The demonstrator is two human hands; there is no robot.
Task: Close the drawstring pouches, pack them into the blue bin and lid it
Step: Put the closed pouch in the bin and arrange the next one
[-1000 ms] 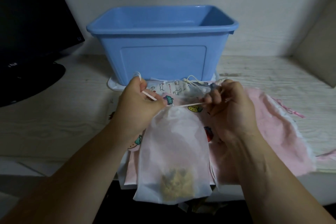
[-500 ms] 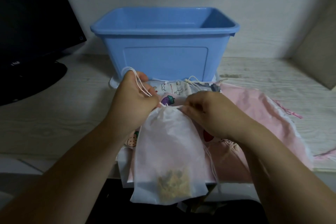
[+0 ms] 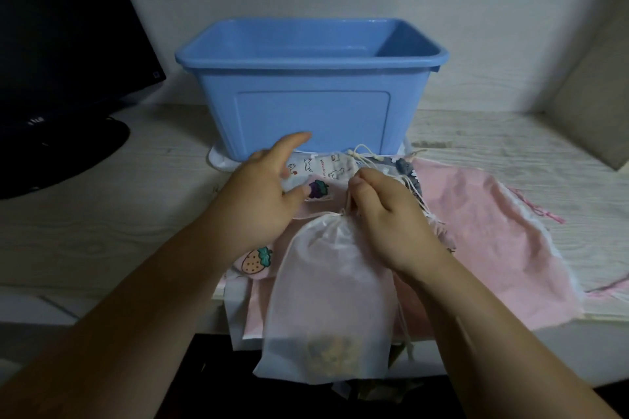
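At the front edge of the table, near its middle, the right hand (image 3: pixel 384 214) pinches the drawstring (image 3: pixel 348 202) just above the gathered neck of the white pouch (image 3: pixel 326 289), with thumb and curled fingers closed on the cord. The left hand (image 3: pixel 265 197) is released, its fingers spread and loose and holding nothing. It sits just left of the neck, over a printed pouch (image 3: pixel 255 258); whether it touches the fabric I cannot tell.

The white pouch lies on a heap of other pouches, and its lower half hangs past the table's front edge. Something brownish is settled in its bottom. Its long axis runs front to back, with the neck pointing at the blue bin (image 3: pixel 306 105) and the bottom towards the person.

The neck looks fully cinched, so the closing step seems nearly done. To finish it well, keep the grip close to the neck and lift the pouch by it so the contents stay low. Check too that cords from neighbouring pouches do not come along.

A pink pouch (image 3: pixel 476 224) spreads towards the right edge. The bin stands open towards the back of the table on a white flat piece (image 3: pixel 218 160), possibly its lid. A dark monitor (image 3: pixel 51 44) fills the back left corner.
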